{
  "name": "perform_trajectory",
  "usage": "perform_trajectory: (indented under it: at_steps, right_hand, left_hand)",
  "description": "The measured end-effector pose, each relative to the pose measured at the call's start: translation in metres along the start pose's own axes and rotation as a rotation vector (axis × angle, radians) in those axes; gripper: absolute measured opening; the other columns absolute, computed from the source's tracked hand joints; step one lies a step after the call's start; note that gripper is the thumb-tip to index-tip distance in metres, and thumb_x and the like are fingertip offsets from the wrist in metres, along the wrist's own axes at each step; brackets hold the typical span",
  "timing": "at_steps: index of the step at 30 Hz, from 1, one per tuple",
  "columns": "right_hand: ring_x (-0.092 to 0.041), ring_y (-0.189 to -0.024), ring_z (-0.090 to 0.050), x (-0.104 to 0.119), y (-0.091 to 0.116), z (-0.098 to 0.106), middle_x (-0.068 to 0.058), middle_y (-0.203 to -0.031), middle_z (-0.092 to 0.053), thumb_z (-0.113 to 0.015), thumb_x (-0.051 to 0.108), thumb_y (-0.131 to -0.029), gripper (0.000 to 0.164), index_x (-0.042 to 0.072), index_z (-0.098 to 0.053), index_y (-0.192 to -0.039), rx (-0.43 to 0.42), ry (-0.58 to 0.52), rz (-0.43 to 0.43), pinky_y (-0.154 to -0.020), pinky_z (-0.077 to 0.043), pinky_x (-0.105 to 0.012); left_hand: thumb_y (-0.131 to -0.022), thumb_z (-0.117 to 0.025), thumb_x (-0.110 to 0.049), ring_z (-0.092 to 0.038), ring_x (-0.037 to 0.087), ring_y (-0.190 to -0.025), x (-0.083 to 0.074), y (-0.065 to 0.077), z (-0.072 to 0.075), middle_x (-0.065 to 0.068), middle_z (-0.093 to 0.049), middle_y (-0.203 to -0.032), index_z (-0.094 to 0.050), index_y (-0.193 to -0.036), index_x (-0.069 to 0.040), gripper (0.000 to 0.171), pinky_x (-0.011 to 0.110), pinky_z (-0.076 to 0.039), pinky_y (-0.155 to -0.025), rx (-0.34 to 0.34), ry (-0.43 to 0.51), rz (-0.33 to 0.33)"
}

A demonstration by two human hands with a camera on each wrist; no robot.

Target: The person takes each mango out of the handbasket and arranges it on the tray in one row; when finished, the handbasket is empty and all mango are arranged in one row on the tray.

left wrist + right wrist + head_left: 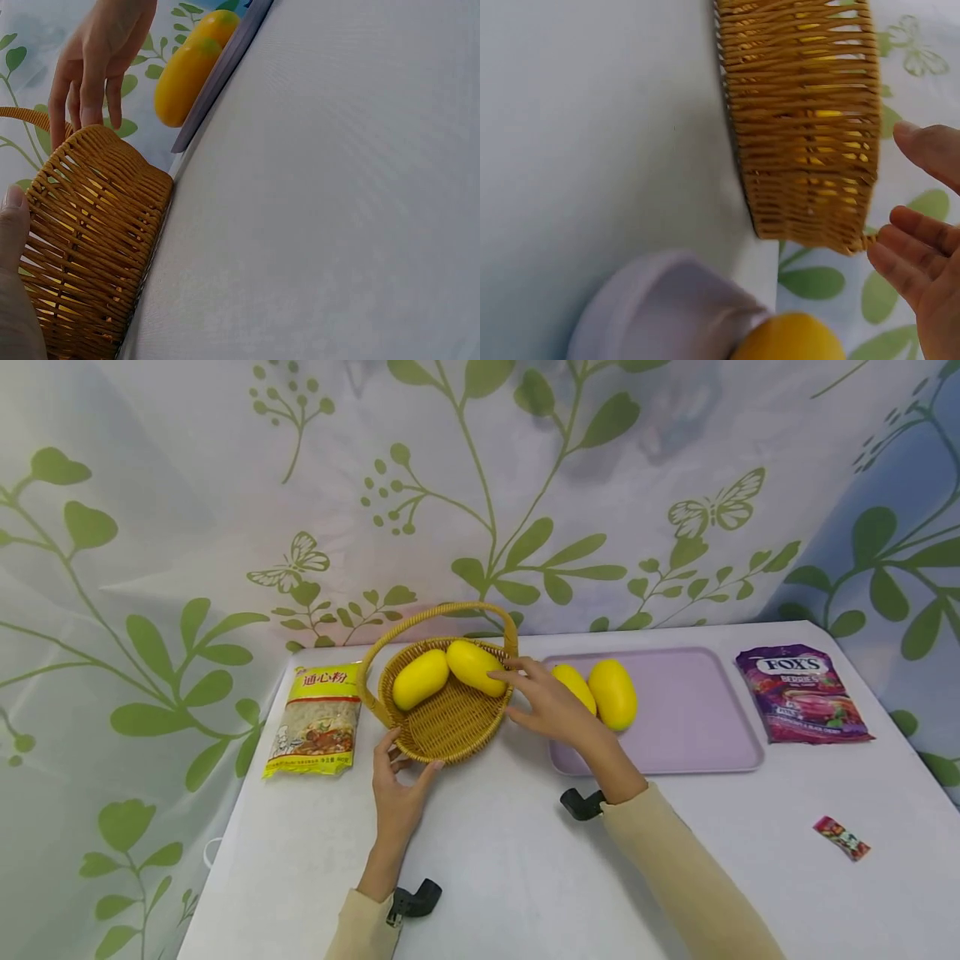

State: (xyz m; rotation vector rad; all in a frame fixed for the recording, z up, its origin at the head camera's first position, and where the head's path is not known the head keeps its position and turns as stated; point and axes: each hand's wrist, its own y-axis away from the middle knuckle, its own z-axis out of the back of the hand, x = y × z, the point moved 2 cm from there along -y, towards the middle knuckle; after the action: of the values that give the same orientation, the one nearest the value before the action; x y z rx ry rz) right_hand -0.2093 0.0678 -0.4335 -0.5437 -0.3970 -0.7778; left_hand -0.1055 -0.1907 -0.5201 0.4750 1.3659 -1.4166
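A brown woven basket [444, 727] with an arched handle stands on the table, and two yellow mangoes [420, 680] lie in its back half. My left hand [401, 802] holds the basket at its front left rim, thumb and fingers spread along the edge. In the left wrist view its thumb [12, 225] lies against the wicker side. My right hand [551, 703] reaches over the basket's right rim, fingers apart and loosely extended, fingertips right by the right-hand mango [472, 665]. The right wrist view shows nothing between its thumb and fingers.
On the right, a lilac tray [690, 710] bears two more mangoes [613, 695] at its left end, partly behind my right hand. Beyond it lies a purple Fox's candy bag [802, 695]. A small red wrapped sweet [842, 838] is nearer. Left of the basket lies a yellow macaroni packet [318, 722].
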Motion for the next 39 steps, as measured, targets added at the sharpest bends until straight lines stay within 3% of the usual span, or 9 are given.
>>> perform_trajectory:
  at_steps: [6, 14, 21, 25, 29, 39]
  right_hand:
    - [-0.034, -0.129, -0.046, 0.004, -0.018, -0.006, -0.02, -0.142, -0.046, -0.073, 0.02, -0.089, 0.051, 0.013, -0.056, -0.137, 0.042, 0.075, 0.044, -0.1, -0.048, -0.047]
    - [-0.035, -0.137, -0.04, 0.008, -0.043, -0.01, -0.021, -0.149, -0.039, -0.072, 0.021, -0.09, 0.054, 0.016, -0.053, -0.14, 0.132, 0.125, 0.032, -0.108, -0.043, -0.048]
    - [-0.035, -0.138, -0.039, 0.0, -0.058, -0.023, -0.021, -0.152, -0.035, -0.072, 0.021, -0.09, 0.058, 0.017, -0.05, -0.143, 0.207, 0.079, -0.039, -0.109, -0.042, -0.047]
    - [-0.035, -0.138, -0.04, -0.006, -0.063, -0.03, -0.019, -0.152, -0.034, -0.074, 0.028, -0.088, 0.064, 0.021, -0.047, -0.146, 0.266, 0.088, -0.083, -0.109, -0.041, -0.047]
    - [-0.035, -0.138, -0.041, -0.007, -0.065, -0.033, -0.017, -0.153, -0.034, -0.074, 0.033, -0.087, 0.066, 0.025, -0.046, -0.147, 0.287, 0.107, -0.101, -0.11, -0.04, -0.049]
    - [-0.033, -0.137, -0.041, -0.005, -0.066, -0.034, -0.016, -0.151, -0.036, -0.074, 0.033, -0.088, 0.061, 0.029, -0.05, -0.144, 0.302, 0.101, -0.106, -0.11, -0.04, -0.05]
  left_hand:
    - [-0.075, -0.084, -0.007, -0.055, 0.035, -0.112, -0.002, -0.001, 0.001, 0.02, -0.048, -0.139, -0.039, -0.142, 0.001, 0.081, 0.039, -0.05, -0.083, 0.008, -0.02, 0.018]
    - [-0.078, -0.083, -0.015, -0.054, 0.031, -0.114, -0.002, -0.001, 0.002, 0.019, -0.047, -0.14, -0.039, -0.143, 0.0, 0.08, 0.032, -0.049, -0.085, 0.017, -0.029, 0.034]
    - [-0.076, -0.083, -0.006, -0.054, 0.038, -0.113, -0.009, -0.001, 0.0, 0.022, -0.047, -0.139, -0.04, -0.142, 0.002, 0.079, 0.045, -0.049, -0.083, 0.005, -0.04, 0.024]
    - [-0.075, -0.082, -0.001, -0.053, 0.048, -0.11, -0.028, -0.004, 0.0, 0.029, -0.047, -0.136, -0.04, -0.139, 0.007, 0.077, 0.053, -0.047, -0.081, 0.002, -0.031, 0.006]
    - [-0.076, -0.081, -0.001, -0.053, 0.049, -0.108, -0.043, -0.006, 0.002, 0.032, -0.047, -0.134, -0.041, -0.138, 0.008, 0.075, 0.054, -0.048, -0.08, 0.014, -0.037, 0.007]
    - [-0.076, -0.081, -0.001, -0.053, 0.049, -0.11, -0.042, -0.005, 0.003, 0.032, -0.046, -0.135, -0.04, -0.137, 0.012, 0.074, 0.056, -0.047, -0.081, 0.013, -0.035, 0.02]
